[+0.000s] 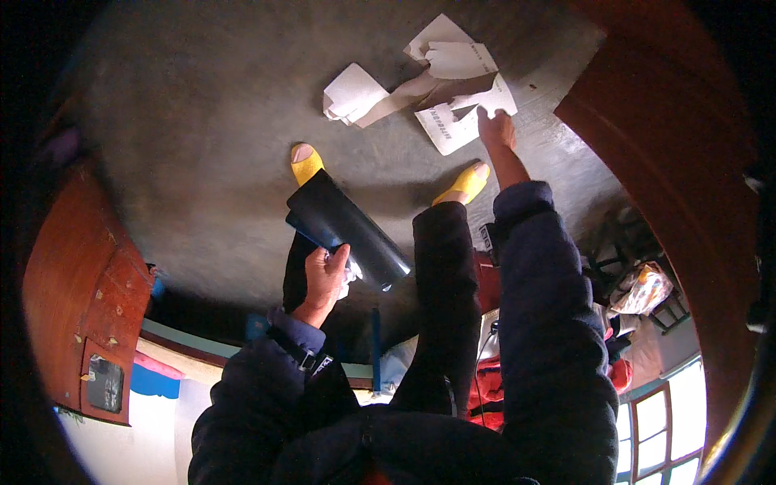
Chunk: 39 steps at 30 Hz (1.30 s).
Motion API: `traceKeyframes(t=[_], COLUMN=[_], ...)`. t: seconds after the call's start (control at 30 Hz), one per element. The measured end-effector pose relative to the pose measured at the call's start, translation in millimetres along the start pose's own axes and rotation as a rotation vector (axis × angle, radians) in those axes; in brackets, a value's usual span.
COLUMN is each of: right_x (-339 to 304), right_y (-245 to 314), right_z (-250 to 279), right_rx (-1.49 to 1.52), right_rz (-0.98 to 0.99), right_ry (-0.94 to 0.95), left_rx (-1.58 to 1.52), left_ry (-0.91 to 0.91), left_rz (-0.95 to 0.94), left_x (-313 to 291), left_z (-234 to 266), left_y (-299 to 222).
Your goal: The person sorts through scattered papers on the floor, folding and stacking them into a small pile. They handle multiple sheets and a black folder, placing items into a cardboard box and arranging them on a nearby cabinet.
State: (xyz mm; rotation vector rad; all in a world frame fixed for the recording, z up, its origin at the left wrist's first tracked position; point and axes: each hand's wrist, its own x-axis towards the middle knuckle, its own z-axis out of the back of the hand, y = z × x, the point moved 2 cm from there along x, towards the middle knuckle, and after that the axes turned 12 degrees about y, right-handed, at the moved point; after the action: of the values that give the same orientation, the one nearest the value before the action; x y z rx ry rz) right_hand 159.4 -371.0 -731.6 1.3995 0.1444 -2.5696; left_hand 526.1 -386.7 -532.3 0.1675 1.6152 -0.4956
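Note:
My left hand (323,279) is closed on a dark, glossy, curved sheet (347,226) with a bluish edge, its kind unclear. A crumpled white piece (350,279), paper or cloth, is in the same grip, partly hidden by the thumb. Far ahead, my right hand (499,135) reaches to the torn white cardboard (453,129) with printing and pinches its near right edge. The cardboard has ragged tears and brown inner sides. Its folded left flap (353,93) rests on the floor.
My feet in yellow slippers (462,184) stand on the grey concrete floor (202,121). Brown wooden furniture (85,283) is at left, and a large reddish-brown panel (671,121) curves along the right. A patterned bag (644,288) and red cloth (487,384) lie at lower right.

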Motion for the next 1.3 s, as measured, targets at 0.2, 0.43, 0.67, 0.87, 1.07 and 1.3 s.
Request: traceKeyframes(t=[0.2, 0.43, 0.67, 0.87, 1.07, 1.3], right_x=[66, 113, 60, 0, -4, 43], right_y=[7, -38, -59, -99, -108, -75], right_z=[-41, -94, -75, -45, -45, -87], right_rx=[0.035, 0.457, -0.494, 0.79, 0.688, 0.089], right_rz=[-0.21, -0.379, 0.152, 0.035, 0.044, -0.002], right_ry=[-0.003, 0.356, 0.394, 0.375, 0.388, 0.007], left_rx=[-0.152, -0.108, -0.007, 0.135, 0.09, 0.174], left_ry=[-0.035, 0.022, 0.09, 0.114, 0.087, 0.043], left_rz=[0.135, 0.064, 0.01, -0.237, -0.096, -0.179], left_x=[30, 48, 38, 22, 9, 28], left_z=[-8, 2, -10, -48, -56, -30], left_y=[2, -2, -25, -46, -43, -8])
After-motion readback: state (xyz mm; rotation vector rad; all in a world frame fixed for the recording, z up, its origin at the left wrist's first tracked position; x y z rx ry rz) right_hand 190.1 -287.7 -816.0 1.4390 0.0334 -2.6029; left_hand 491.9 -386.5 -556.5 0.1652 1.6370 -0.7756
